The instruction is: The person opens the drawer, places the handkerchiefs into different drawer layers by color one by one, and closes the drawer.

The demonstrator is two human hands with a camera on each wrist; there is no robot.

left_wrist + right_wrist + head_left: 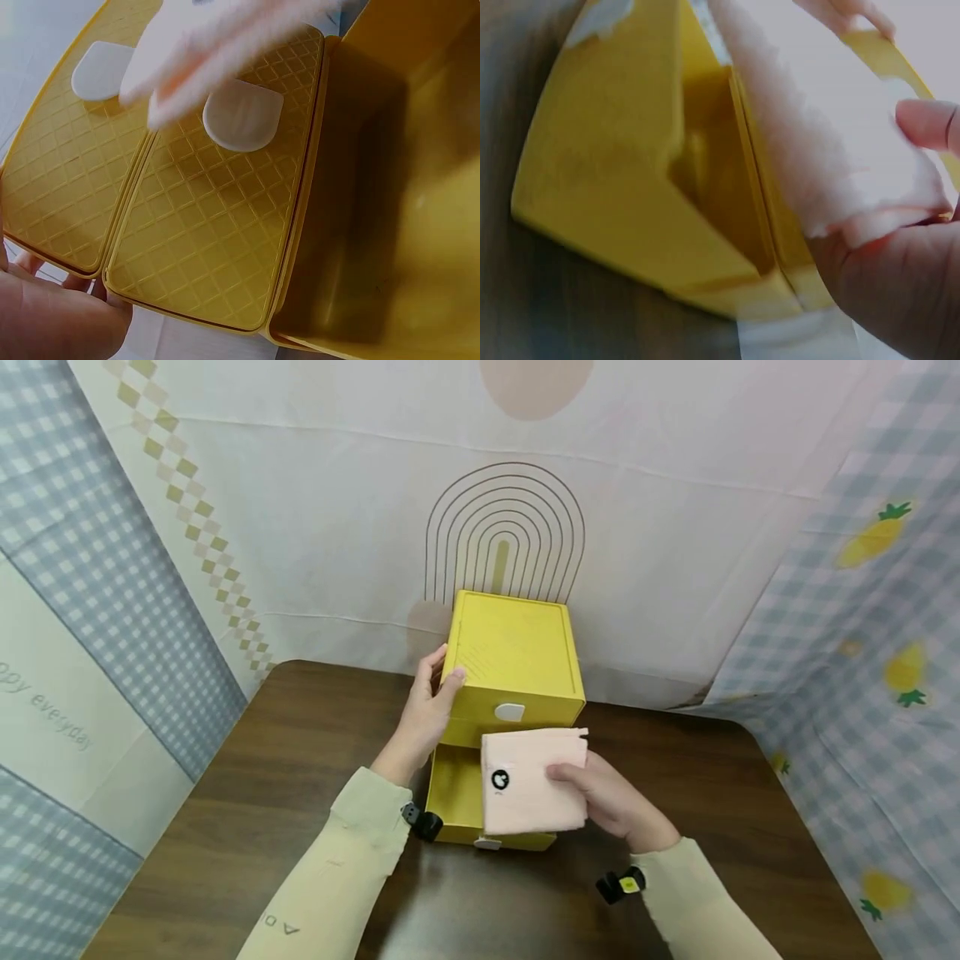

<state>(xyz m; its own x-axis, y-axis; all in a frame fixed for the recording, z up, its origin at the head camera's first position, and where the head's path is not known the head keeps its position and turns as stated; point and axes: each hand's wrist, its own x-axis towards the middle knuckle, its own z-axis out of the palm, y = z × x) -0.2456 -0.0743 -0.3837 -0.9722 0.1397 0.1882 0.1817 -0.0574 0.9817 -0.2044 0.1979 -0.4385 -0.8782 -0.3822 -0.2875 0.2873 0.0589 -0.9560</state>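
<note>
A yellow drawer box [517,643] stands on the table, its bottom drawer [456,785] pulled out toward me. My left hand [423,718] grips the box's left side, thumb at the upper front edge and fingers along the side wall. Over the pulled-out drawer, my right hand [611,793] pinches a folded pale pink towel [528,797] by its right side, thumb on top. A round black emblem marks the towel. In the left wrist view, the towel [202,60] is blurred in front of the upper drawer fronts. The drawer's inner right part is hidden under it in the head view.
White tabs [510,712] serve as handles on the drawer fronts. The dark wooden table [300,760] reaches out on both sides. Behind the box hangs a pale patterned cloth [337,527], with checked cloth [892,635] at the right.
</note>
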